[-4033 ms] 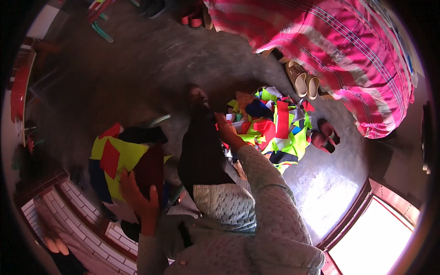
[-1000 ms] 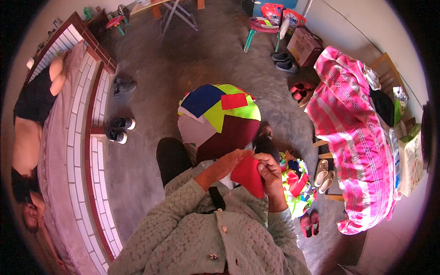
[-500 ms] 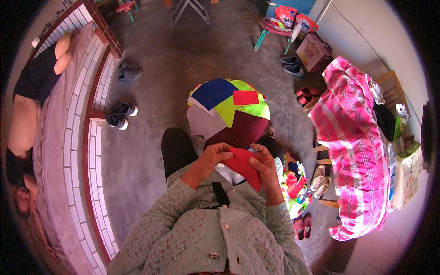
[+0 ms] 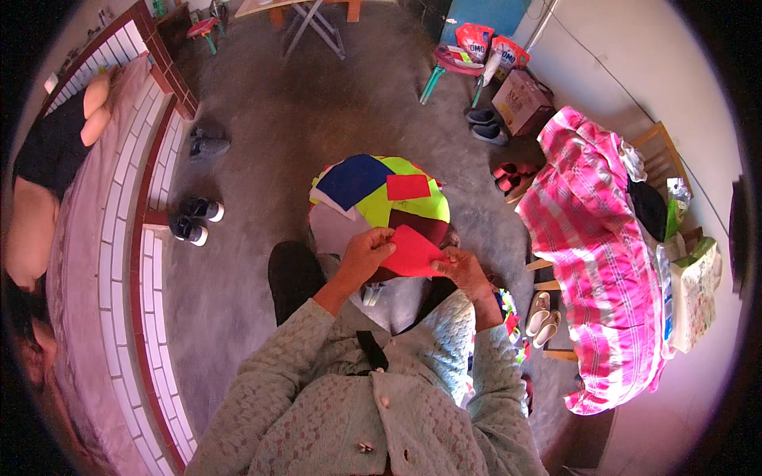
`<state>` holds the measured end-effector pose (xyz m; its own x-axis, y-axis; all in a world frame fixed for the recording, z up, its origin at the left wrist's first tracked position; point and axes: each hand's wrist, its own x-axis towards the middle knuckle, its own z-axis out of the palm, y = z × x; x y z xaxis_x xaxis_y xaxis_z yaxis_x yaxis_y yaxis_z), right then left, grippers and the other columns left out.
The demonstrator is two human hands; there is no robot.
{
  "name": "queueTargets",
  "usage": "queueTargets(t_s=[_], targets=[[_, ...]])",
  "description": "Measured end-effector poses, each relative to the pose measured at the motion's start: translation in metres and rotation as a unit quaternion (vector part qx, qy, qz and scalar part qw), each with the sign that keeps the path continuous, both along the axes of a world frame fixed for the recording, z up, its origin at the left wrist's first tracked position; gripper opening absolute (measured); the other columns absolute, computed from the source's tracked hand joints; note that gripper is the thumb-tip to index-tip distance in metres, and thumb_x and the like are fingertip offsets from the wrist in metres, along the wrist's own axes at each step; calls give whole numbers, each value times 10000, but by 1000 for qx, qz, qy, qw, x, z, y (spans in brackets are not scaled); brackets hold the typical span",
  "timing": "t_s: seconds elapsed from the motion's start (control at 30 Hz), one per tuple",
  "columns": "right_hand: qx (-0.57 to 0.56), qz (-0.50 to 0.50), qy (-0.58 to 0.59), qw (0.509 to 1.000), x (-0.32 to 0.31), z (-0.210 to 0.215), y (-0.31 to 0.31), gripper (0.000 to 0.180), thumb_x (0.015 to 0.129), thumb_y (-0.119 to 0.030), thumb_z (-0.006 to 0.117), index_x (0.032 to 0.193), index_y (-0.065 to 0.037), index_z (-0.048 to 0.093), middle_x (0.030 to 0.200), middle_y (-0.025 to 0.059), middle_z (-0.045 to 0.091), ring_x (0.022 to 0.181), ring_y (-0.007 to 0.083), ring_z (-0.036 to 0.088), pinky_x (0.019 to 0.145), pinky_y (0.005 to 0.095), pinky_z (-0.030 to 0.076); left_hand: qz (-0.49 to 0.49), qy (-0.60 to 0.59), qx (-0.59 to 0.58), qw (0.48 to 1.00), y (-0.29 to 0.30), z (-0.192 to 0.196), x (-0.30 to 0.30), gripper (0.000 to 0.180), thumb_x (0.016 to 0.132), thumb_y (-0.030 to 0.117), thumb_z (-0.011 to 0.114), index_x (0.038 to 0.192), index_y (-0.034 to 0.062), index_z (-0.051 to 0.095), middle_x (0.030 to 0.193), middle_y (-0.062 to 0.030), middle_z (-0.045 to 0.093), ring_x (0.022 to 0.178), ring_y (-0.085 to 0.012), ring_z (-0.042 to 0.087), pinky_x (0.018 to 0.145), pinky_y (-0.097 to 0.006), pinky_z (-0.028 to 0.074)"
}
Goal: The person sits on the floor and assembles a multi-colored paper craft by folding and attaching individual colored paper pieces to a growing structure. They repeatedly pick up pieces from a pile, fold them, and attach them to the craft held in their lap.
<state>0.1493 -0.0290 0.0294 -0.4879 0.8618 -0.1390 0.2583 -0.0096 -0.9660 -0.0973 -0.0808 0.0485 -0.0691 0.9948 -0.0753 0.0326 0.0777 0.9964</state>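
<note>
Head view: 2 hands pinch 1 red fabric piece over a patchwork round.
The left hand (image 4: 363, 252) grips the red fabric piece (image 4: 411, 252) at its 9 o'clock edge, the right hand (image 4: 467, 271) at 3 o'clock, fingers closed on it. It looks thin, light and floppy, best held by its edges. The patchwork round (image 4: 373, 194) lies at 12 o'clock, touching it.

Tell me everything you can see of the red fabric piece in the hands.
The red fabric piece is a plain, bright red scrap, cloth-like and roughly four-cornered, held flat above the lap. The left hand pinches its left edge and the right hand its right corner. It overlaps the near rim of the round patchwork of coloured patches.
</note>
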Motion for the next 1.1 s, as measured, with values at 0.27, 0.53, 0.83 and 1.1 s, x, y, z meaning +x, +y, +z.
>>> queueTargets(t_s=[0.27, 0.53, 0.83, 1.1], targets=[[-47, -9, 134, 990, -8, 11, 77, 204, 805, -65, 666, 971, -18, 556, 898, 11, 586, 848, 107, 537, 763, 252, 450, 82, 72, 42, 993, 54, -18, 6, 270, 793, 111, 631, 1055, 51, 598, 781, -100, 646, 691, -188, 621, 636, -296, 479], [344, -107, -164, 918, -42, -23, 109, 357, 753, -95, 666, 1090, -65, 554, 1119, 134, 557, 1031, 305, 534, 865, 377, 426, 171, 224, 18, 959, 89, -55, -3, 308, 782, 120, 638, 1080, 93, 565, 776, -125, 651, 730, -279, 637, 656, -370, 482], [334, 13, -311, 890, -24, 16, 4, 537, 795, -383, 608, 1251, -122, 497, 1391, 151, 343, 1310, 330, 277, 1035, 508, 198, 121, 220, 24, 968, 92, -57, -9, 374, 766, 52, 620, 1130, 82, 542, 928, -153, 648, 816, -283, 638, 737, -366, 503], [239, -44, -339, 909, 28, -1, -82, 616, 720, -408, 681, 1251, -146, 513, 1437, 136, 276, 1340, 340, 210, 1054, 505, 180, 66, 245, 82, 964, 91, -49, -9, 442, 704, 36, 645, 1134, 81, 549, 1092, -138, 605, 976, -293, 595, 838, -353, 466]])
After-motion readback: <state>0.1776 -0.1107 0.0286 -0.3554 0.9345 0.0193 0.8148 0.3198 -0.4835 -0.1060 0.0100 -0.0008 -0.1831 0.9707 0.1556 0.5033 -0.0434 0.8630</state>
